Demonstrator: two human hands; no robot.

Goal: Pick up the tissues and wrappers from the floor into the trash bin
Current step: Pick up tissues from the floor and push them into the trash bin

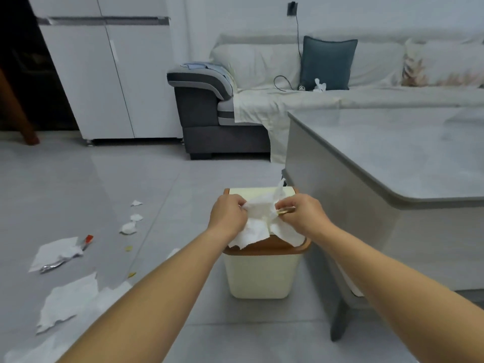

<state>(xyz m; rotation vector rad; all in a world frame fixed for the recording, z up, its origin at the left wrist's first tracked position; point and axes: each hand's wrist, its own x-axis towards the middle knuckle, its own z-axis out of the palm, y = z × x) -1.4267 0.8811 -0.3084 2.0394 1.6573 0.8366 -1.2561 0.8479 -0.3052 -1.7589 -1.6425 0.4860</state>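
Where the floor lies nearest, at lower left, one large flat tissue (70, 302) spreads. Just beyond it a second tissue (56, 251) lies with a silver wrapper (52, 267) and a red wrapper (88, 240). Over the single trash bin (262, 273), the left hand (227, 216) and right hand (305, 217) each pinch one held tissue (259, 218) with curled fingers. The right also nips a gold wrapper (285, 211). The held tissue hides the bin's inside. Farther left, three small tissue scraps (128, 228) lie in a row.

A home living room: a covered sofa (340, 74) with a cushion (327, 64), a coffee table (392, 153), a white fridge (110, 74), tiled floor (78, 179).
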